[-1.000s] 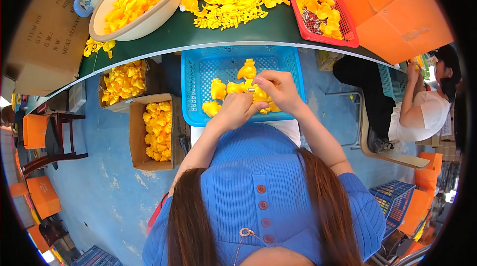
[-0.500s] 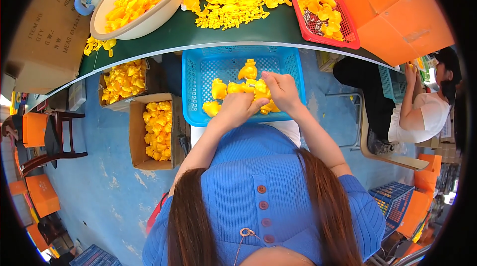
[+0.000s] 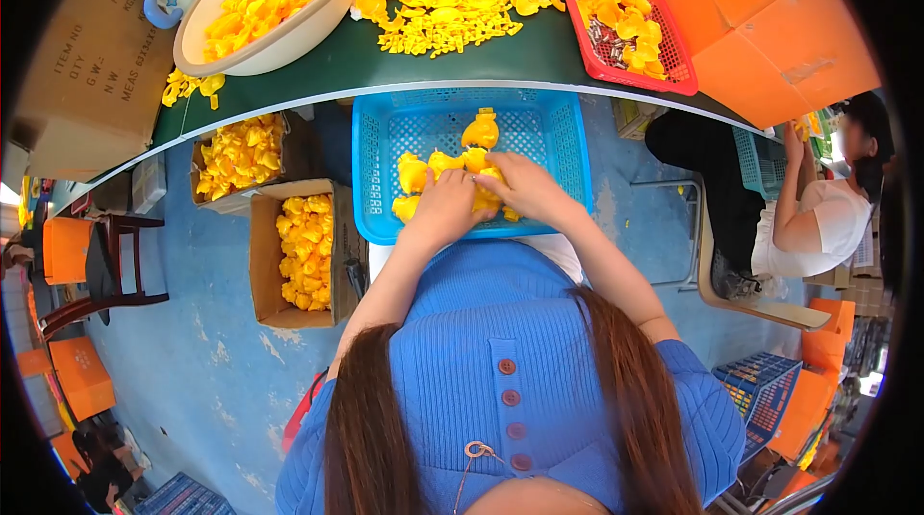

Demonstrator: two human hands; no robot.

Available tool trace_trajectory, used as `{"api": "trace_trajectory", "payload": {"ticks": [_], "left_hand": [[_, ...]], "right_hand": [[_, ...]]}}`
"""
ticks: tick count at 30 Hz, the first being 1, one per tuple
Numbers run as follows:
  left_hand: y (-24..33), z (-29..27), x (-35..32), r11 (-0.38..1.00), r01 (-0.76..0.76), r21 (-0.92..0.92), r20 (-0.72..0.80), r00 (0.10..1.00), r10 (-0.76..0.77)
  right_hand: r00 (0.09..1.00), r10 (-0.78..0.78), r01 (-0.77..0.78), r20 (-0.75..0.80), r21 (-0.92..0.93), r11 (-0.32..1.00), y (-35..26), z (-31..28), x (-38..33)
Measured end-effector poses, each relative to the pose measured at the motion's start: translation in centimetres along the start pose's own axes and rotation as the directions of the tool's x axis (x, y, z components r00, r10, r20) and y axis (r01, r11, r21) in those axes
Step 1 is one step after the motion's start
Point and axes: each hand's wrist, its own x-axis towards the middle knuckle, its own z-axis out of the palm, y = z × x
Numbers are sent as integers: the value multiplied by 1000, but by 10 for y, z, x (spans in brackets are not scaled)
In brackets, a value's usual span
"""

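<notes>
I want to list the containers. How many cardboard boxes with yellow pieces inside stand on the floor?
2. One cardboard box stands beside the blue basket on the person's left. The other box is behind it, partly under the green table. More may be hidden under the table.

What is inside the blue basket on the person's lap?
Yellow plastic pieces lie in the blue basket. The left hand and right hand cover more of them, hiding what lies beneath.
</notes>
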Motion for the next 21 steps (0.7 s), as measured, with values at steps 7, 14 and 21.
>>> {"api": "trace_trajectory", "payload": {"ticks": [7, 14, 21], "left_hand": [[0, -9, -5, 998, 11, 58, 1, 1000, -11], [-5, -8, -2, 945, 163, 284, 6, 985, -172], [-11, -9, 0, 979, 116, 168, -148, 985, -92]], "right_hand": [[991, -36, 54, 129, -140, 989, 8, 8, -2], [990, 61, -96, -128, -291, 952, 25, 21, 1], [988, 108, -130, -112, -214, 968, -4, -16, 2]]}}
